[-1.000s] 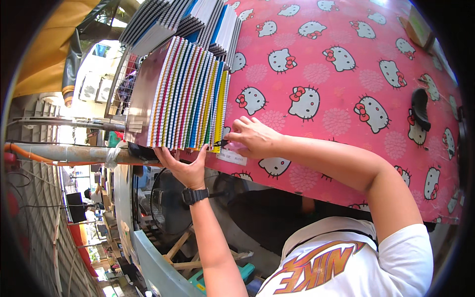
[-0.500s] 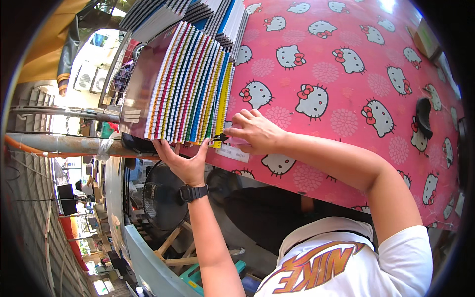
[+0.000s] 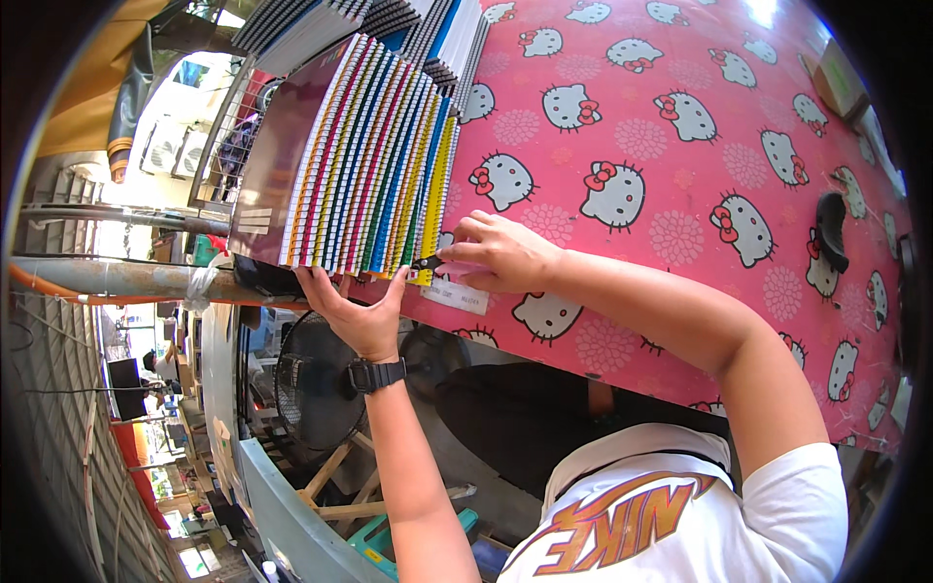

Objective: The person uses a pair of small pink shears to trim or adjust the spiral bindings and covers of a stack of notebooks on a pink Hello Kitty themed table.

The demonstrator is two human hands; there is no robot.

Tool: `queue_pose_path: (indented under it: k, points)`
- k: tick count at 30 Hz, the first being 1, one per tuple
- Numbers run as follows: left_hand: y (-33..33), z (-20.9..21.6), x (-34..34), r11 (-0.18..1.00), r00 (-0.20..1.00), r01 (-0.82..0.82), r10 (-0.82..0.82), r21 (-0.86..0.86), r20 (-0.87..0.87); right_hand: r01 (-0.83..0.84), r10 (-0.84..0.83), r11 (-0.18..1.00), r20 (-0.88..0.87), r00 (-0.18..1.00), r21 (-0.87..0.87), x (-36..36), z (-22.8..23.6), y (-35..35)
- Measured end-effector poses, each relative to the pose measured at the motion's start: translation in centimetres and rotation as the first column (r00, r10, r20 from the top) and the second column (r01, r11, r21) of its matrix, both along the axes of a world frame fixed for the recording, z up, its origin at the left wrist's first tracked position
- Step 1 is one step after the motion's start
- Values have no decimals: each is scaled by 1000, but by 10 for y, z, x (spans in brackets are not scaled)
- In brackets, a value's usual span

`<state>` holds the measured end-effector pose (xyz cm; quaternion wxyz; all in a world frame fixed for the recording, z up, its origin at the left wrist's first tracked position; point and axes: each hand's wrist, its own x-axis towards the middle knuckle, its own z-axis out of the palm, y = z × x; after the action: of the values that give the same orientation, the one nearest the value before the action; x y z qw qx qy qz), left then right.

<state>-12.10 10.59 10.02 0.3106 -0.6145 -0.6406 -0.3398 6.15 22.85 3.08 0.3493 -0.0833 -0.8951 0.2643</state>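
A stack of spiral-bound notebooks (image 3: 374,155) lies at the table's left end, with coils in white, red, blue, green and yellow facing me. The top cover is dark maroon. My left hand (image 3: 360,316), wearing a black watch, is closed on the stack's near end, its fingers under the left part and its thumb against the right part. My right hand (image 3: 501,253) pinches a small black tool (image 3: 426,263), whose tip touches the near end of a coil beside the yellow ones. Its exact kind is partly hidden by the fingers.
More spiral-bound books (image 3: 428,39) are piled behind the stack. The table (image 3: 603,262) has a pink patterned cover, with a white paper label (image 3: 455,296) near its front edge. A black curved object (image 3: 831,233) lies far right. A fan (image 3: 321,379) stands below on the left.
The black tool and my right hand have shifted slightly left and up along the coils' near ends. My left hand keeps its hold, and the view has moved a little.
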Motion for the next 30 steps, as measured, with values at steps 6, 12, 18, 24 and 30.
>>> queue_pose_path:
  k: [6,12,18,24,30]
  points:
    - [-1,-3,-2,1000,997,6,-6,1,71,55,-58,997,50,997,56,5,7,0]
    - [-1,-2,-1,999,998,-46,46,-5,-45,79,-86,990,52,995,121,-1,1,-2]
    - [-1,-3,-2,1000,1000,-10,10,9,15,104,-107,978,8,994,179,-3,-1,-3]
    - [0,-1,1,1000,999,-21,21,-14,38,-80,87,988,50,995,-129,0,3,3]
    - [-1,-2,1,1000,999,-6,7,-4,47,49,-50,998,46,998,32,4,5,0]
